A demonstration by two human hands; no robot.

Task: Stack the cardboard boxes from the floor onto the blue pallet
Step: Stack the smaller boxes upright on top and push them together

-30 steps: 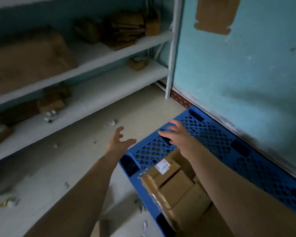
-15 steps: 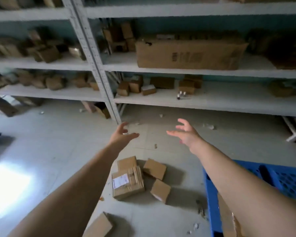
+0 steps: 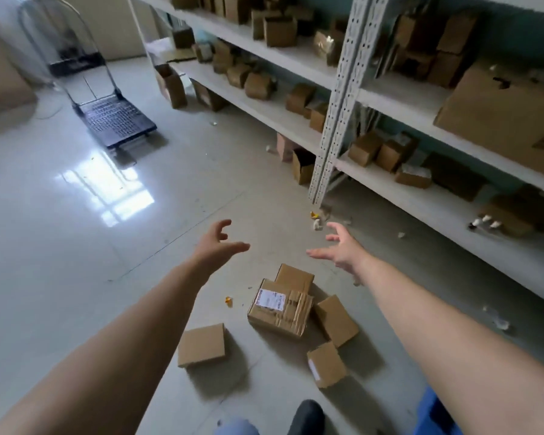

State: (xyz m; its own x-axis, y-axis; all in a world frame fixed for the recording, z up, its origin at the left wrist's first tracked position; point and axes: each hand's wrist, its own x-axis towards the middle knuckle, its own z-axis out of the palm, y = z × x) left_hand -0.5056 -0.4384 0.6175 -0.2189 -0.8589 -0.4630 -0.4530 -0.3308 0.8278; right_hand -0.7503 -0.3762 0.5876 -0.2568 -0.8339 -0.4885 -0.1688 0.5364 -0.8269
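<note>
Several cardboard boxes lie on the grey floor in front of me. The largest, a labelled box (image 3: 279,308), sits in the middle with a flat box (image 3: 294,275) behind it and two small boxes (image 3: 336,319) (image 3: 326,364) to its right. A separate plain box (image 3: 201,345) lies to the left. My left hand (image 3: 215,245) and my right hand (image 3: 339,244) hover above and beyond the boxes, both empty with fingers spread. Only a corner of the blue pallet (image 3: 434,414) shows at the bottom right.
White metal shelving (image 3: 333,98) full of cardboard boxes runs along the right side. A dark platform trolley (image 3: 117,119) stands at the far left. Scraps of litter dot the floor near the shelf post. My shoe (image 3: 307,416) shows at the bottom edge.
My view has swung left, away from the pallet and toward the boxes on the floor. The boxes now lie closer below my outstretched, empty hands.
</note>
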